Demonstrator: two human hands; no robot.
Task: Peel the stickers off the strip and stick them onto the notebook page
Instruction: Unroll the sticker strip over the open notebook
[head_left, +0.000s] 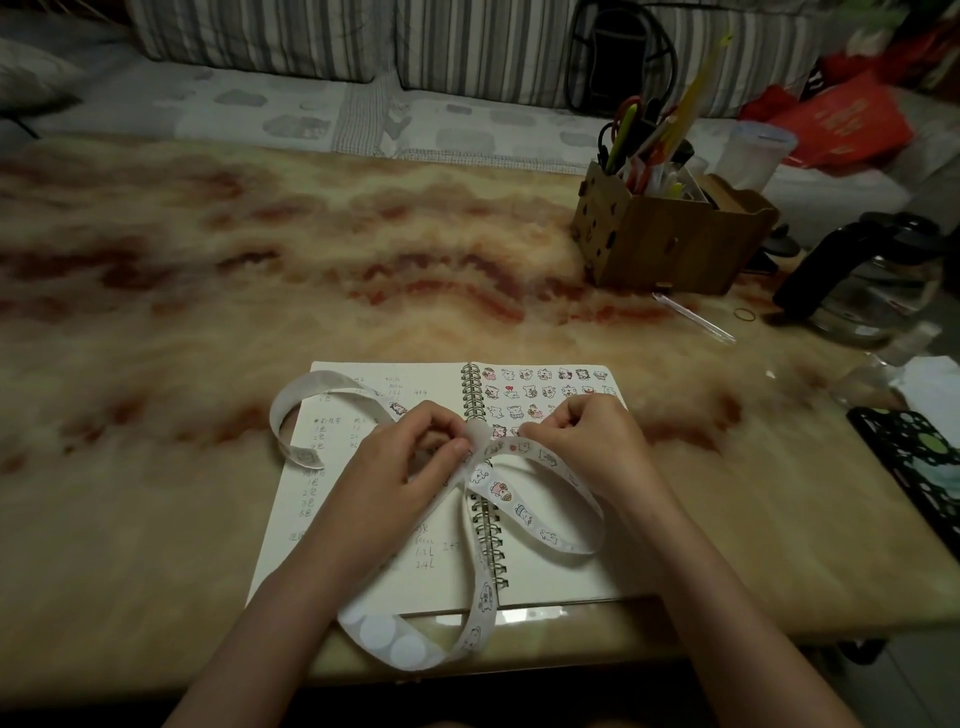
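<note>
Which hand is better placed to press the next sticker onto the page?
Likely right: the right hand is over the sticker page by its rows; the left hand pinches the strip over the handwritten page.

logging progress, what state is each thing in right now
white spiral-bound paper notebook: open, lying flat on the table
white paper sticker strip: looped, held up over the notebook
left hand: pinching the strip
right hand: pinching the strip
brown wooden pen box: upright, full
</note>
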